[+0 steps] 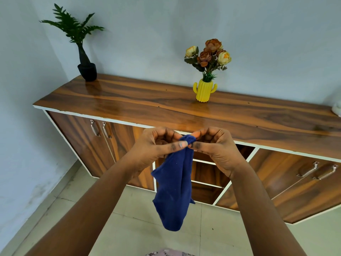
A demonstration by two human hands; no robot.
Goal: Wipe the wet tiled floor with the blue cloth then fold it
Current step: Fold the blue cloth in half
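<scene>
Standing behind everything, the wooden sideboard (184,108) runs along the wall above the tiled floor (140,228), with a yellow cactus vase (203,91) on top. Hanging in the air in front of it, clear of the floor, the blue cloth (175,185) droops in a limp bunch: soft, light, floppy, probably damp. Both the left hand (156,146) and the right hand (215,146) pinch its top edge, thumbs and fingertips clamped close together. Folding likely calls for gripping two separate corners.
</scene>
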